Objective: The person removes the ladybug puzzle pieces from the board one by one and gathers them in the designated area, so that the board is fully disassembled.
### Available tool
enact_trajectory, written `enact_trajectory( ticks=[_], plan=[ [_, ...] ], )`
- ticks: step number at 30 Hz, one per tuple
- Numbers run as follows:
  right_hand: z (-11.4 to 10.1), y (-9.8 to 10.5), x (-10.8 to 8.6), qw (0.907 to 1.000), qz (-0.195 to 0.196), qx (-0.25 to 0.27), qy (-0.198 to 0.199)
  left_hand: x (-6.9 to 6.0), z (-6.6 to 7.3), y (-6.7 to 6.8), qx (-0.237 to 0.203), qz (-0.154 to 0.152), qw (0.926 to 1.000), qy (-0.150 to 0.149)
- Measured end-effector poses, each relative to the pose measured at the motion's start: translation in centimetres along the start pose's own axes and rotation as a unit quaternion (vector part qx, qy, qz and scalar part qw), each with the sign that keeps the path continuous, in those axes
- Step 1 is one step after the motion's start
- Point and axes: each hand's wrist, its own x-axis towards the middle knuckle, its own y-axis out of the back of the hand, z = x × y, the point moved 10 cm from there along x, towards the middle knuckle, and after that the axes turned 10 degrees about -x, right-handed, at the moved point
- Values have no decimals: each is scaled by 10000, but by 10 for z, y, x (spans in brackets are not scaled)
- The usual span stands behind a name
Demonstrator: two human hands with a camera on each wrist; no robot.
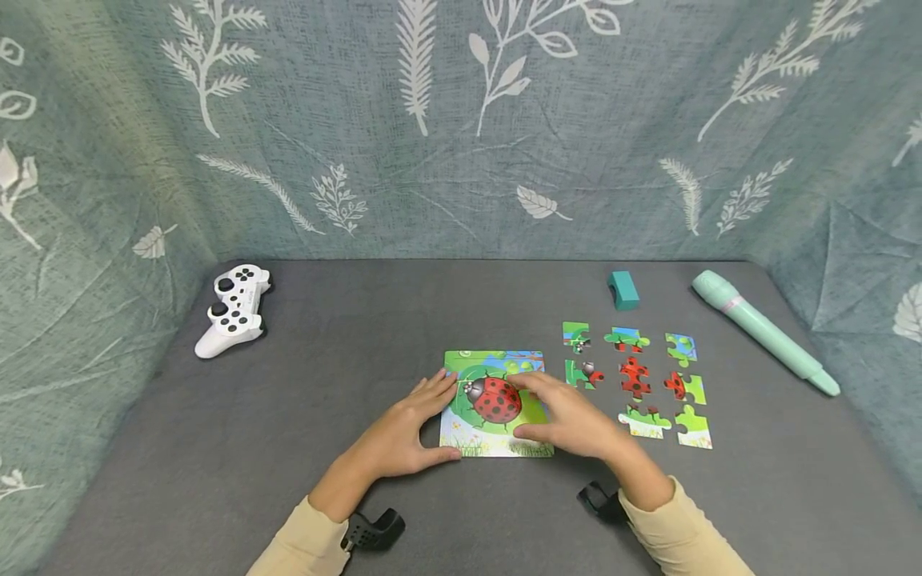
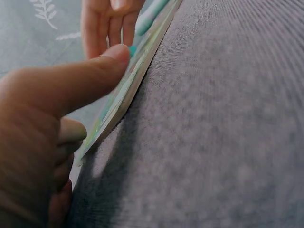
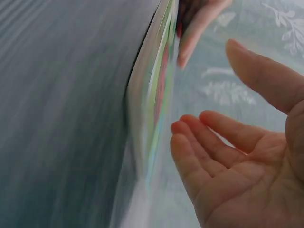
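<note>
A flat puzzle board (image 1: pixel 468 444) with a ladybug picture (image 1: pixel 497 400) lies on the dark grey table in the head view. My left hand (image 1: pixel 406 432) rests at its left side, fingertips on the left edge and thumb by the lower left corner. Over the right part of the board hovers my right hand (image 1: pixel 572 416), fingers relaxed and nothing between them; the right wrist view shows its palm (image 3: pixel 242 175) beside the board. Several loose jigsaw pieces (image 1: pixel 635 378) lie spread in rows to the right of the board.
At the back left lies a white game controller (image 1: pixel 234 310). A teal block (image 1: pixel 623 290) stands behind the pieces, and a mint-green microphone-shaped stick (image 1: pixel 767 332) lies slanted at the right. A patterned curtain (image 1: pixel 461 200) encloses the back and sides.
</note>
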Motion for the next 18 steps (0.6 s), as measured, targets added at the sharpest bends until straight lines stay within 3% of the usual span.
enact_trajectory(
  ticks=[7,12,18],
  plan=[
    [-23,-19,20,9990,-190,40,390,-1,2,-2,467,-79,9988,-84],
    [-32,-29,21,9975,-335,-62,614,-1,1,-2,459,-87,9989,-66],
    [-37,-36,21,9969,-349,-366,610,-1,-2,-2,373,-130,9992,49]
  ],
)
